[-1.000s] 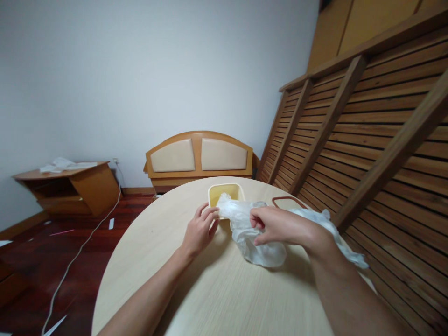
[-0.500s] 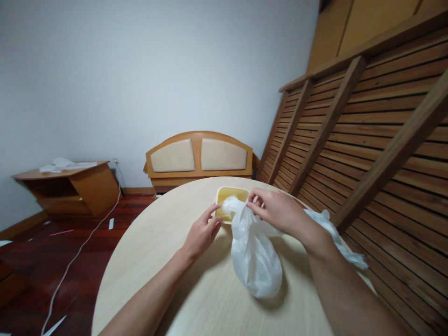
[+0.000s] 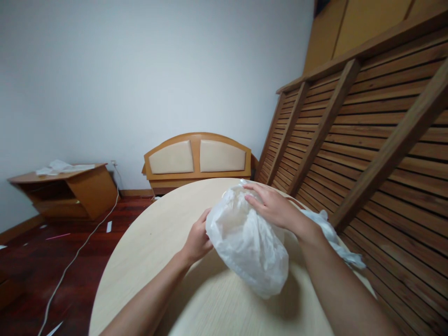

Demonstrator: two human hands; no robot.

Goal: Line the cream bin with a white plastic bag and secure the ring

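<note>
A thin white plastic bag (image 3: 257, 252) is spread out between my hands above the round table, its mouth turned towards the far side. Fingers of my left hand (image 3: 199, 237) are curled at the bag's left edge, and their tips are hidden behind the plastic. My right hand (image 3: 271, 205) grips the upper right edge of the bag, with its fingers and thumb reaching over the rim. Most of the yellow container is covered by the bag and my hands. Only a sliver of a pale rim shows near the bag's top.
The round table (image 3: 157, 261) has pale wood. More white plastic bags (image 3: 329, 233) lie at its right edge, near a slatted wooden panel (image 3: 336, 135). Behind stands a padded headboard (image 3: 196, 156). A low cabinet (image 3: 80, 191) and a cable (image 3: 77, 254) are on the left.
The bag, gathered and hanging from my right hand before, is spread wider and covers the yellow container. My left hand has moved from the container's side to the bag's left edge.
</note>
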